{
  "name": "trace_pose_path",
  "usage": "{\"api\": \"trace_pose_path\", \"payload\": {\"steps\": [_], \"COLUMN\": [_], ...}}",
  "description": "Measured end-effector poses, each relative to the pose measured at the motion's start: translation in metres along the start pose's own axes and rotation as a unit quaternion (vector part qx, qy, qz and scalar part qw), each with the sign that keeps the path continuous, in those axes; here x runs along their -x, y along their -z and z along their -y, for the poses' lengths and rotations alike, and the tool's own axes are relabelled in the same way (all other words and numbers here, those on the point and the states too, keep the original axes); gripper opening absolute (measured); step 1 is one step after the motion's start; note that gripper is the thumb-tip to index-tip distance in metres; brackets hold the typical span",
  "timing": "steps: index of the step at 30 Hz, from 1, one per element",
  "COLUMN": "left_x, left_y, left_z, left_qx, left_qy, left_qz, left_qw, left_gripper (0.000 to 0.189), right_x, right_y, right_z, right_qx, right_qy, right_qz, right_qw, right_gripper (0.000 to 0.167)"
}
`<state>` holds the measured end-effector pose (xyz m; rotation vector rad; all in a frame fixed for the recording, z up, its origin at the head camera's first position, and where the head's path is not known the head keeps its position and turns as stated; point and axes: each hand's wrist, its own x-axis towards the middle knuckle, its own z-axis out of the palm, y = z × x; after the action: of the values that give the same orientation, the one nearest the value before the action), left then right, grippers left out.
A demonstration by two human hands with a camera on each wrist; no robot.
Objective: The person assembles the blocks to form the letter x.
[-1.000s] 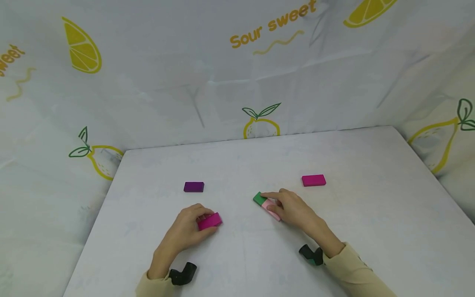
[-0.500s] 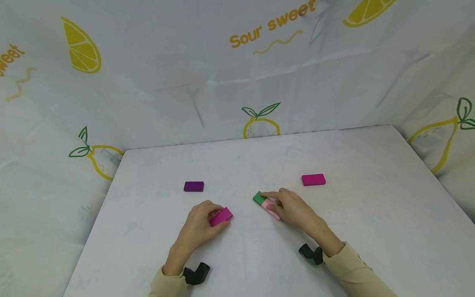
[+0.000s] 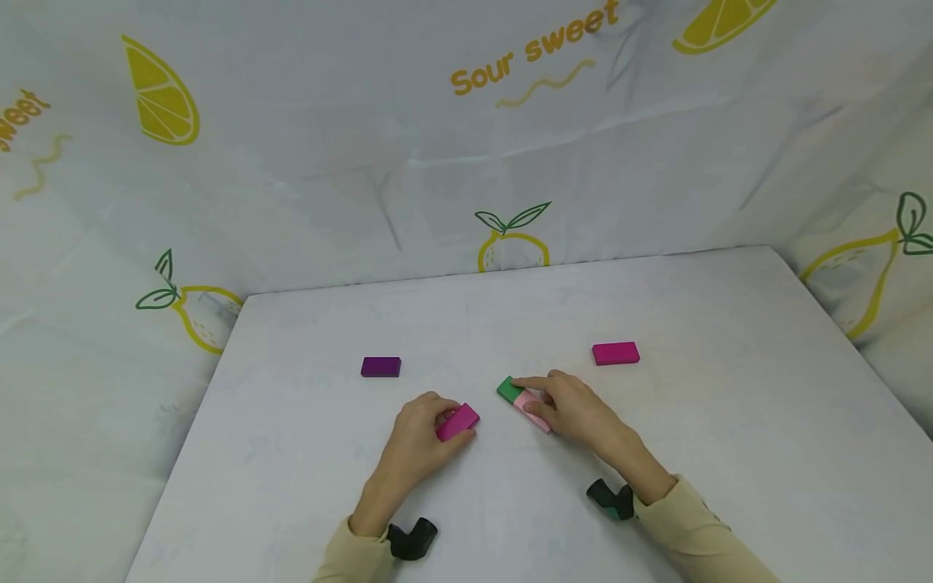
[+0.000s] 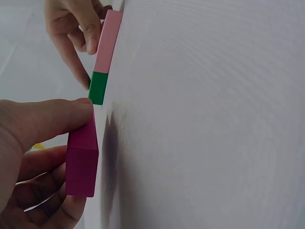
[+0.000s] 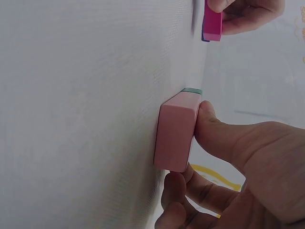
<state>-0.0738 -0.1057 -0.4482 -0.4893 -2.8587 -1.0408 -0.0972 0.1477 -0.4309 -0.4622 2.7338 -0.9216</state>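
My left hand (image 3: 419,444) grips a magenta rectangular block (image 3: 461,420) between thumb and fingers. In the left wrist view this block (image 4: 82,171) has a shadow beside it and a gap from the white tabletop. To its right, a pink block (image 3: 537,418) and a green block (image 3: 508,390) lie end to end on the table in one slanting line. My right hand (image 3: 583,414) holds the pink block, with the index finger stretched onto the green one. The right wrist view shows the thumb (image 5: 207,126) against the pink block and other fingers curled at its far edge.
A purple block (image 3: 381,367) lies further back on the left, and another magenta block (image 3: 615,353) further back on the right. A black wrist camera (image 3: 413,540) sits at each cuff. Behind the white table (image 3: 306,453) hangs a lemon-printed cloth (image 3: 328,162).
My left hand has carried the magenta block rightward and slightly away from me, closer to the green and pink blocks. The right hand and the other blocks have stayed in place.
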Motion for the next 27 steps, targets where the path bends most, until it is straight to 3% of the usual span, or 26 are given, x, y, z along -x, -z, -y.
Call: {"api": "trace_pose_path", "payload": {"steps": [27], "left_x": [-0.023], "left_y": [-0.027], "left_z": [-0.023], "left_qx": [-0.002], "left_qy": [0.005], "left_qz": [0.007], "left_qw": [1.0000], "left_gripper": [0.032], "right_x": [0.000], "right_y": [0.001], "right_z": [-0.001], "right_qx": [-0.003], "right_qy": [0.014], "right_qz": [-0.006], "right_qw": [0.9999], "right_gripper": [0.040]}}
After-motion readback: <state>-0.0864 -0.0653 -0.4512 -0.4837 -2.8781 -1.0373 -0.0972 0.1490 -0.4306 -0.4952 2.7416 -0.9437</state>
